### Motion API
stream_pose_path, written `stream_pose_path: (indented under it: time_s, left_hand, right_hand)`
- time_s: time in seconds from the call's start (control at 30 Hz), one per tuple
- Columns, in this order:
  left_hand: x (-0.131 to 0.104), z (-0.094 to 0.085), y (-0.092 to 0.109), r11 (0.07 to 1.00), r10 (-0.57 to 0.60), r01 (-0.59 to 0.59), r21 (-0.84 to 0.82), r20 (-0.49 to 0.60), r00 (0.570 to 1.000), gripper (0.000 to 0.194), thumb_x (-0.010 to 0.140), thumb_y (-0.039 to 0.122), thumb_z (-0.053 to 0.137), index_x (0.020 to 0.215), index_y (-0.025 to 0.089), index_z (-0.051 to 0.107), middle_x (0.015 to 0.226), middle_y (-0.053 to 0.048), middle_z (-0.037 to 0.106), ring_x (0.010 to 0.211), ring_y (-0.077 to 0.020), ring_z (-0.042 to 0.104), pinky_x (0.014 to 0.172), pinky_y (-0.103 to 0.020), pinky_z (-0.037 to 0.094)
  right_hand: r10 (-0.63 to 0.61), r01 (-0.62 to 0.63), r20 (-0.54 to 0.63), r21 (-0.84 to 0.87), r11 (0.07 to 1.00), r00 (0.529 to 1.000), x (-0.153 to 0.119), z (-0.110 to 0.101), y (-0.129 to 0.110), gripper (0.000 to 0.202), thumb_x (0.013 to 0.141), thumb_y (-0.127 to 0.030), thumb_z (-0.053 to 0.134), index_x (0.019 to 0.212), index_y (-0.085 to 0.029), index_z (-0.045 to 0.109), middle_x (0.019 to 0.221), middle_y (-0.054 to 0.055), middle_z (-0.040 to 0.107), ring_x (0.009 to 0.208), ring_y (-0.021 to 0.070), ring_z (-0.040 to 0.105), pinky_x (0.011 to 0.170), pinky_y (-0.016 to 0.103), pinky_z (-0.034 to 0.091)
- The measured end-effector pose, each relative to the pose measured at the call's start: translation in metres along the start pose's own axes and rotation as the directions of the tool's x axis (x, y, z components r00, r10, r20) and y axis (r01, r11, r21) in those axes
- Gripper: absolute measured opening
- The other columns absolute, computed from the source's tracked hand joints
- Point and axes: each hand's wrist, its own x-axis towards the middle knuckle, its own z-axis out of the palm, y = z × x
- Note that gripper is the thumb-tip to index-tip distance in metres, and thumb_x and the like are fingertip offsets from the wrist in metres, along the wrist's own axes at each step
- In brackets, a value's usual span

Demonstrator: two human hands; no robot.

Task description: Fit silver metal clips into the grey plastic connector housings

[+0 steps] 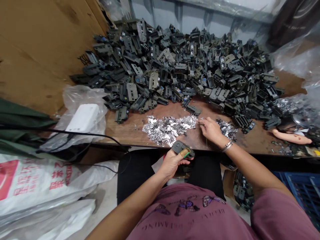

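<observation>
My left hand (172,162) grips a dark grey plastic housing (178,146) just off the bench's front edge; something yellow and green shows by its thumb. Over the bench top my right hand (210,130) has thumb and fingertips pinched together beside a heap of small shiny metal pieces (165,128). Whatever is in that pinch is too small to make out. A second, smaller heap of metal bits (227,130) lies just right of the right hand. Behind both hands rises a large pile of similar dark housings (175,66).
A white box-shaped device (83,118) rests on clear plastic at the left, with a black cable (100,134) running past it. White printed sacks (50,180) stand below left. A blue crate (300,193) is low on the right. A cardboard panel (42,50) borders the pile.
</observation>
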Motion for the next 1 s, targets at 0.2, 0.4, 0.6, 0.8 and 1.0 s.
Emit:
stream_pose_path:
  time_s: [0.2,0.4,0.6,0.8,1.0]
  left_hand:
    - [-0.005,-0.006,0.003,0.989,0.04,-0.031,0.145,-0.058,0.998,0.054,0.06,0.049,0.086,0.091,0.01,0.064,0.079,-0.006,0.072,0.064,-0.0165,0.07,0.048,-0.019,0.053]
    - [-0.003,-0.019,0.006,0.979,0.104,-0.082,0.188,-0.11,0.988,0.046,0.062,0.048,0.083,0.083,0.011,0.064,0.073,-0.006,0.07,0.058,-0.0144,0.066,0.04,-0.017,0.044]
    - [-0.003,-0.017,0.006,0.978,0.132,-0.098,0.183,-0.188,0.973,0.043,0.053,0.036,0.087,0.081,0.013,0.064,0.075,-0.004,0.069,0.065,-0.0154,0.065,0.049,-0.023,0.054]
    - [-0.007,-0.009,0.004,0.963,0.093,-0.063,0.261,-0.103,0.99,0.038,0.06,0.038,0.083,0.08,0.014,0.062,0.069,-0.005,0.069,0.055,-0.014,0.063,0.04,-0.019,0.042]
    - [-0.004,-0.007,0.005,0.933,0.187,-0.134,0.335,-0.132,0.973,0.04,0.06,0.039,0.083,0.081,0.015,0.06,0.068,-0.004,0.067,0.055,-0.0142,0.061,0.043,-0.022,0.045]
  right_hand:
    - [0.103,-0.064,0.164,-0.224,0.972,0.981,0.036,0.007,0.0,0.022,0.091,-0.017,0.048,0.097,-0.009,0.069,0.098,0.017,0.067,0.089,0.023,0.062,0.074,0.029,0.041]
    - [0.088,-0.179,0.357,0.228,0.957,0.93,-0.006,0.013,-0.016,0.031,0.095,-0.029,0.047,0.08,-0.016,0.07,0.077,0.003,0.071,0.07,0.0165,0.063,0.062,0.023,0.04]
    - [0.081,-0.106,0.19,0.124,0.987,0.978,-0.039,0.01,-0.008,0.025,0.095,-0.023,0.049,0.106,-0.015,0.069,0.104,0.011,0.072,0.093,0.0202,0.066,0.084,0.028,0.046]
    - [0.029,-0.03,0.271,0.001,1.0,0.962,-0.036,0.007,-0.015,0.022,0.094,-0.025,0.051,0.104,-0.015,0.068,0.103,0.011,0.068,0.094,0.0208,0.064,0.082,0.028,0.047]
    - [0.019,0.059,0.398,-0.182,0.982,0.917,-0.039,-0.006,-0.019,0.023,0.093,-0.026,0.047,0.097,-0.016,0.067,0.097,0.011,0.069,0.086,0.0224,0.065,0.072,0.029,0.043]
